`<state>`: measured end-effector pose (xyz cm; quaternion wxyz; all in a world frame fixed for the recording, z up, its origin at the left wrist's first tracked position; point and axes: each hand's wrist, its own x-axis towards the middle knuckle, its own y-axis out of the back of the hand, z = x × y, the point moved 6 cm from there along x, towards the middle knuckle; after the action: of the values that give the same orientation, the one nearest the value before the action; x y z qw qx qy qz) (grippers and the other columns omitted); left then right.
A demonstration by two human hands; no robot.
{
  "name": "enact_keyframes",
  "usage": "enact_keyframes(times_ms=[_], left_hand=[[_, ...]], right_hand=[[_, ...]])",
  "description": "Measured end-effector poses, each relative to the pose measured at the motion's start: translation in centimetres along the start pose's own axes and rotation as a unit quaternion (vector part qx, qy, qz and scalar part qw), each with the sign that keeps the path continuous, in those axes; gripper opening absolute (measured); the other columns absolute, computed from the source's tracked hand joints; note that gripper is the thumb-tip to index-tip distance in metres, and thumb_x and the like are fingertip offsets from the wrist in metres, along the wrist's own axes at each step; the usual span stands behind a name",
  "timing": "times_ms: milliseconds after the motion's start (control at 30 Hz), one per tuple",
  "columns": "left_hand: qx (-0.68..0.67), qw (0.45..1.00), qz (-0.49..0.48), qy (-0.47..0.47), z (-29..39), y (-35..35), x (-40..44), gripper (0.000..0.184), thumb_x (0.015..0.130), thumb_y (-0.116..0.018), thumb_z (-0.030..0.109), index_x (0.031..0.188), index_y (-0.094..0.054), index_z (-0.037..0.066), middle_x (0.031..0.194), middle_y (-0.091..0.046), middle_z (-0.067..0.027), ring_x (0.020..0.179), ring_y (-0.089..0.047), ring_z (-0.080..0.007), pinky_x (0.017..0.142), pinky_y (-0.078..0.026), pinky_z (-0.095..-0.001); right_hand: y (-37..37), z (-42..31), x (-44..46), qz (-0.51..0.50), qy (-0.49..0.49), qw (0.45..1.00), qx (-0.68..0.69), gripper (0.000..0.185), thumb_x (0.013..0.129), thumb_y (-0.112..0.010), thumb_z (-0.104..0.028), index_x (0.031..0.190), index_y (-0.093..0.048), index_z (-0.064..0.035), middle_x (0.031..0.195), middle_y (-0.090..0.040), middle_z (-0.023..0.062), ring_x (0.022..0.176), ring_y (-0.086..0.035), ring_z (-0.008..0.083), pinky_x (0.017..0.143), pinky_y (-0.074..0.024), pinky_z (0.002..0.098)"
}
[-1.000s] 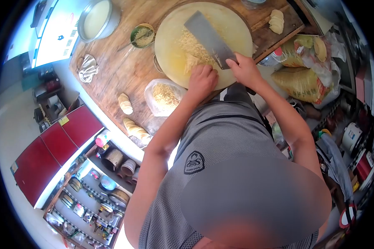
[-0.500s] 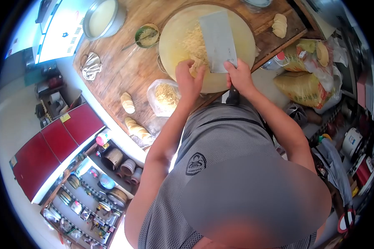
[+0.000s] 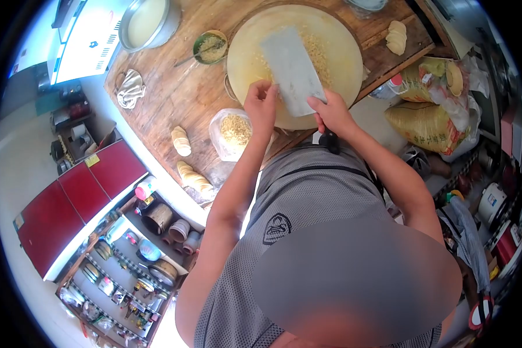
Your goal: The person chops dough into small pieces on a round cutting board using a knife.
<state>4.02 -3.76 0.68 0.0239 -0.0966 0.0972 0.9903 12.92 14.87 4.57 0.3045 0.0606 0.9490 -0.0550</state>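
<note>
My right hand (image 3: pixel 332 114) grips the black-handled cleaver (image 3: pixel 293 69), whose broad blade lies flat-side up over the round cutting board (image 3: pixel 351 69). Chopped yellowish food (image 3: pixel 316 52) shows on the board around the blade, partly covered by it. At the blade's left edge is my left hand (image 3: pixel 261 103), fingers curled together over the board's lower left edge; whether something small is pinched in them is too small to tell. Just left of this hand, a plastic bag (image 3: pixel 235 132) holds more chopped bits.
On the wooden table (image 3: pixel 156 98) are a metal pot (image 3: pixel 149 24) of pale liquid, a small bowl (image 3: pixel 210 47) with a spoon, a cloth (image 3: pixel 131 89), and sliced pale pieces (image 3: pixel 395 37) at the right. Two more pale rolls (image 3: pixel 181 141) lie left of the bag. Sacks (image 3: pixel 420 123) stand at right.
The cleaver has swung leftward over the chopped food, its blade turned flatter. My left hand has come off the food on the board and its fingers have drawn together. The view has shifted slightly.
</note>
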Motion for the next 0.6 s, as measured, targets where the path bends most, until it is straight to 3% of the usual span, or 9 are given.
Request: enact_keyframes(times_ms=[33,100,133,200,433,600], left_hand=[[0.0,1.0,0.0,0.001,-0.3,0.3,0.2,0.017,0.087,-0.079,0.008,0.099,-0.068,0.003,0.078,-0.065,-0.0039,0.078,-0.061,-0.0159,0.071,-0.049,-0.0304],[0.21,0.954,0.001,-0.213,1.6,0.2,-0.1,0.011,0.085,-0.08,0.01,0.089,-0.071,0.005,0.083,-0.067,-0.008,0.082,-0.063,-0.0239,0.074,-0.051,-0.036],[0.209,0.954,0.001,-0.213,1.5,0.2,0.0,0.011,0.085,-0.08,0.01,0.089,-0.071,0.005,0.083,-0.067,-0.008,0.082,-0.063,-0.0239,0.074,-0.051,-0.036],[0.293,0.91,-0.016,-0.294,2.1,-0.4,-0.7,0.009,0.083,-0.08,0.01,0.087,-0.073,0.006,0.091,-0.068,-0.0124,0.089,-0.063,-0.0318,0.078,-0.051,-0.0411],[0.24,0.906,0.012,-0.347,6.6,-1.2,-2.2,0.015,0.081,-0.081,0.01,0.094,-0.073,0.006,0.096,-0.067,-0.0121,0.092,-0.063,-0.0328,0.084,-0.05,-0.0422],[0.244,0.91,0.009,-0.336,5.9,-2.4,-1.2,0.014,0.079,-0.076,0.006,0.09,-0.067,0.005,0.089,-0.064,-0.0117,0.088,-0.062,-0.0332,0.079,-0.049,-0.0429]], right_hand=[[0.3,0.2,-0.1,-0.001,-0.005,1.0,-0.012,0.024,0.103,-0.059,-0.022,0.103,-0.059,0.0018,0.063,-0.056,0.0042,0.044,-0.055,0.0142,0.043,-0.0467,0.0314],[0.9,0.6,-0.2,0.011,-0.005,1.0,-0.009,0.024,0.103,-0.059,-0.022,0.103,-0.059,0.0017,0.063,-0.056,0.0043,0.044,-0.055,0.0141,0.043,-0.0469,0.0312],[1.2,0.7,-0.1,0.024,-0.005,1.0,-0.005,0.024,0.103,-0.059,-0.023,0.103,-0.059,0.0016,0.064,-0.056,0.0043,0.045,-0.055,0.0141,0.044,-0.047,0.031],[1.6,0.7,0.0,0.03,-0.006,1.0,-0.002,0.024,0.103,-0.058,-0.023,0.103,-0.059,0.0014,0.064,-0.056,0.0044,0.045,-0.055,0.0141,0.044,-0.0469,0.031],[0.9,0.9,0.3,0.023,0.001,0.999,0.032,0.023,0.104,-0.058,-0.023,0.103,-0.059,0.0006,0.064,-0.057,0.0043,0.045,-0.055,0.0139,0.043,-0.0465,0.0309],[-0.7,0.9,0.5,-0.007,0.003,1.0,0.009,0.023,0.104,-0.058,-0.022,0.103,-0.059,0.0003,0.064,-0.057,0.0043,0.045,-0.055,0.0131,0.043,-0.0461,0.0305]])
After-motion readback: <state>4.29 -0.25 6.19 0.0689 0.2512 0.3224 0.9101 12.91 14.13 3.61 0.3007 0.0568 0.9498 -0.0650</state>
